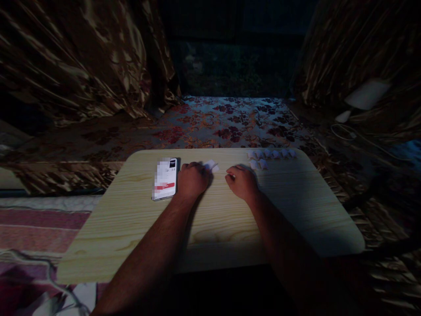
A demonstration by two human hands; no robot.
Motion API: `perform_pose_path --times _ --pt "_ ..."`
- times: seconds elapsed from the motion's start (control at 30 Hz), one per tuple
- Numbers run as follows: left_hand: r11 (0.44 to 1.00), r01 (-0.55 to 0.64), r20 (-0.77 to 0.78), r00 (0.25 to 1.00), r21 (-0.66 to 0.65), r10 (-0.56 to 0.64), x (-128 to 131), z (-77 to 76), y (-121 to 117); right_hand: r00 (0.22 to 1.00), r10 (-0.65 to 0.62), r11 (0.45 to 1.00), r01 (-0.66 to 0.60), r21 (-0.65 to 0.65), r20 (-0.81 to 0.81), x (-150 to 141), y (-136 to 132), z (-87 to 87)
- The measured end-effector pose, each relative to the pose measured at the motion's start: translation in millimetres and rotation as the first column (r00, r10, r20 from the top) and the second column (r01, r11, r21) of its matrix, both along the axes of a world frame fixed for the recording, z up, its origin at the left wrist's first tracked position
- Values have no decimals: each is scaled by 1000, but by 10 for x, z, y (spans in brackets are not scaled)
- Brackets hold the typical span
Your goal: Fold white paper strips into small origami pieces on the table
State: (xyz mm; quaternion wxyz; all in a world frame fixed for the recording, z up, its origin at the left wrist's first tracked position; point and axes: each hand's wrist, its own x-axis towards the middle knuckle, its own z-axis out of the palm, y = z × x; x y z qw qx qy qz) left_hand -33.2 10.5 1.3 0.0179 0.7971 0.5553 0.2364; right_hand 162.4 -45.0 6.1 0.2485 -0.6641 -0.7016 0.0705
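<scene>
My left hand (194,180) rests on the table beside the phone, its fingers curled round the edge of a small white piece of paper (211,165). The paper looks folded or layered, and the fingertips are partly hidden. To its right, my right hand (242,181) is closed in a pinch with the thumb against the fingers. Whatever it may hold is too small and dark to make out. Beyond that hand lie several small white folded pieces (275,153), set in a row, with two more pieces (258,164) in front of them.
A phone (168,180) with a lit screen lies left of my left hand. The wood-grain table (217,224) has rounded corners. Behind it is a flower-patterned cloth surface (230,120) between curtains (108,57). A white lamp (366,94) stands at the right, and a cable (49,267) runs lower left.
</scene>
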Motion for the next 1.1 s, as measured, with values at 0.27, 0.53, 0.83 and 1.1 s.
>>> perform_pose_path --times 0.27,0.53,0.83,1.1 --pt "999 -33 24 999 -1 33 35 46 -12 1000 4 1000 -4 11 -9 2 4 -13" --pt "997 -2 21 1000 -71 3 76 56 -64 1000 5 1000 -5 23 -5 5 1 -21" --pt "994 -103 -37 994 -35 102 -23 38 15 1000 18 999 -18 28 0 7 6 -18" --pt "983 -106 41 994 153 101 -4 161 -35 1000 13 999 -13 43 -8 5 11 -39"
